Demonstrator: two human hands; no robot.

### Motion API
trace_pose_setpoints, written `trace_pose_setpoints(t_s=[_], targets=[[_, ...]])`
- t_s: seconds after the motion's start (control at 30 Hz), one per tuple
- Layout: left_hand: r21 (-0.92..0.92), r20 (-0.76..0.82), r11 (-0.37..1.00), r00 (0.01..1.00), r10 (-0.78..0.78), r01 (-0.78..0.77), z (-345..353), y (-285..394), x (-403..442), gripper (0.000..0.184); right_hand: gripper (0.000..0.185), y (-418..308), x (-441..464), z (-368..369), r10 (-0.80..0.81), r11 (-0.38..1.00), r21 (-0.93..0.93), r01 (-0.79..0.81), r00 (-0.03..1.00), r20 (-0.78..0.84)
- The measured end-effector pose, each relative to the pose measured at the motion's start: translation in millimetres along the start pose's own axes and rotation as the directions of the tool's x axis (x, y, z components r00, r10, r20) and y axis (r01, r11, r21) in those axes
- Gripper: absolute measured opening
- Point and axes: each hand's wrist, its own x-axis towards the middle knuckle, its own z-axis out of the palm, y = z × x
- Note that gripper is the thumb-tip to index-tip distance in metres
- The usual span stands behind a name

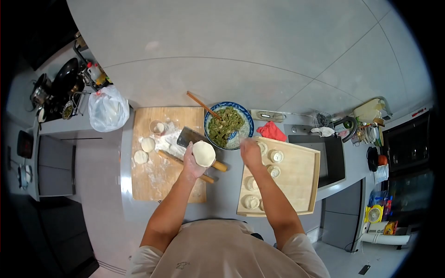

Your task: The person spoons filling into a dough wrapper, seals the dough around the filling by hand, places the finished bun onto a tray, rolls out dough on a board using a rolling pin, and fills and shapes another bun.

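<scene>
One of the hands [190, 166] holds dough [204, 154]; the shirt mark [182, 265] is unreadable.

I count one bowl [251, 121], left of it one board [148, 183], two dough rounds [148, 144] on that, one cleaver [186, 134], one rolling pin [170, 158], right of the bowl one tray [299, 178], at least six dough parcels [277, 156]

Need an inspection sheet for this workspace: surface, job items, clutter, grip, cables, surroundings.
Surface: wooden board streaked with flour; grey counter beneath.
Job's things: bowl of green filling, chopsticks in it; shaped dough pieces on wooden tray.
Clutter: red cloth beside the tray.
Grip: left hand holds a dough round; right hand over the tray's edge, contents unclear.
Cables: nothing seen around board or tray.
Surroundings: sink right; lined bin or bag left.
</scene>
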Motion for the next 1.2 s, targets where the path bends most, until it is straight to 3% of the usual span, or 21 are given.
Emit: trace_pose_setpoints(t_s=[0.17, 0.23, 0.3, 0.37, 0.47, 0.6, 0.7, 0.77, 0.83, 0.9, 1.03, 1.1, 1.13, 1.2], targets=[[0.014, -0.021, 1.0, 1.0, -0.006, 0.006, 2.9, -8.5, 2.5, 0.054, 0.017, 6.9, 10.9, 9.7, -0.02, 0.997, 0.073, 0.013, 0.995, 0.096], [0.009, -0.037, 1.0, 0.999, 0.002, -0.002, 4.2, -9.4, -0.2, 0.054, 0.017, -2.2, 4.2, 9.7, -0.194, 0.979, 0.085, 0.187, 0.977, 0.084], [0.017, -0.026, 1.0, 1.0, 0.014, -0.014, 3.6, -9.5, -3.3, 0.05, 0.017, -5.3, -3.2, 0.5, -0.183, 0.98, 0.095, 0.175, 0.979, 0.087], [0.003, -0.022, 1.0, 1.0, 0.013, -0.013, 4.2, -9.2, -4.5, 0.049, 0.018, -5.6, -6.3, -14.6, -0.022, 0.989, 0.147, 0.007, 0.994, 0.102], [-0.004, -0.007, 1.0, 1.0, 0.011, -0.011, -3.9, -11.0, -1.8, 0.047, 0.017, 7.4, 2.9, -22.6, 0.041, 0.986, 0.162, -0.039, 0.999, -0.007], [-0.008, -0.043, 1.0, 0.999, 0.003, -0.004, -7.1, -14.3, 7.2, 0.05, 0.019, 14.9, 1.9, -2.4, 0.088, 0.992, 0.086, -0.093, 0.994, 0.059], [-0.002, -0.06, 1.0, 0.998, 0.005, -0.006, -1.1, -10.9, 1.5, 0.049, 0.021, -7.8, -0.9, -13.1, 0.015, 0.98, 0.195, -0.024, 0.999, 0.048], [0.007, -0.051, 1.0, 0.998, 0.022, -0.021, -2.7, -8.0, -1.8, 0.049, 0.028, -11.3, 2.6, -20.0, 0.19, 0.95, 0.251, -0.187, 0.982, 0.015], [0.026, -0.036, 0.999, 0.999, 0.033, -0.032, -6.3, -7.7, -3.1, 0.049, 0.028, -10.3, 6.4, -15.1, 0.223, 0.951, 0.228, -0.208, 0.974, -0.039], [0.016, -0.062, 1.0, 0.998, 0.013, -0.012, -4.6, -6.9, -2.6, 0.05, 0.028, -10.0, 7.5, -7.8, 0.425, 0.887, 0.164, -0.431, 0.902, 0.074], [0.016, -0.074, 1.0, 0.997, 0.022, -0.021, -5.8, -9.6, -1.9, 0.05, 0.029, -10.8, 6.3, 11.3, 0.512, 0.81, 0.271, -0.52, 0.852, 0.105], [0.023, -0.009, 1.0, 1.0, 0.017, -0.017, -8.1, -9.0, -0.1, 0.05, 0.03, -15.7, 8.1, 19.7, 0.596, 0.576, 0.594, -0.562, 0.786, 0.165], [0.024, -0.011, 1.0, 1.0, 0.02, -0.02, -9.7, -8.2, 1.3, 0.05, 0.03, -17.4, 9.1, 22.8, 0.594, 0.575, 0.595, -0.561, 0.787, 0.167], [0.011, -0.003, 0.999, 0.999, 0.033, -0.033, -9.4, -7.5, 1.5, 0.053, 0.027, -17.5, 7.1, 30.7, 0.637, 0.37, 0.73, -0.575, 0.729, 0.251]])
